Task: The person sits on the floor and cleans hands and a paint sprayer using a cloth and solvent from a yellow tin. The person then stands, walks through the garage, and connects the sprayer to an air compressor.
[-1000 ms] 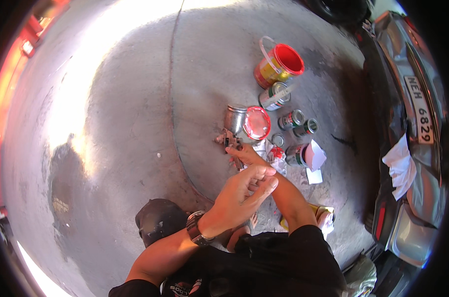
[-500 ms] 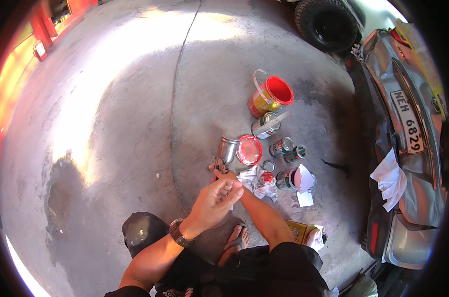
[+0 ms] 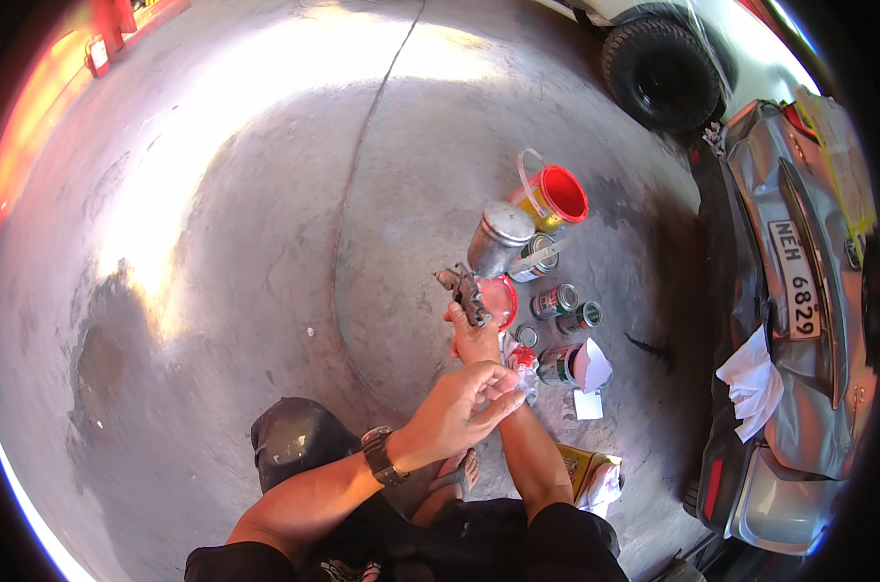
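Note:
My right hand (image 3: 475, 339) grips a metal paint spray gun (image 3: 466, 294), and the gun's silver cup (image 3: 502, 238) points away from me. The handle is mostly hidden in the fingers. My left hand (image 3: 464, 403) crosses over my right forearm, its fingers loosely bent and the thumb apart, holding nothing I can see. Just beyond the right hand, a red-rimmed round lid (image 3: 504, 304) lies on the floor, partly covered by the gun. A stained crumpled cloth (image 3: 522, 367) rests beside my right wrist.
A red and yellow pail (image 3: 559, 197), a can with a handle (image 3: 537, 260) and smaller cans (image 3: 554, 302) stand to the right. Near my right elbow is a yellow tin (image 3: 577, 468). A dented car tailgate (image 3: 799, 262) leans along the right side, below a vehicle's tyre (image 3: 663, 73).
My right hand has lifted the spray gun off the floor area beside the lid, raising its cup up and forward. My left hand has shifted slightly right and nearer. The view has tilted a little.

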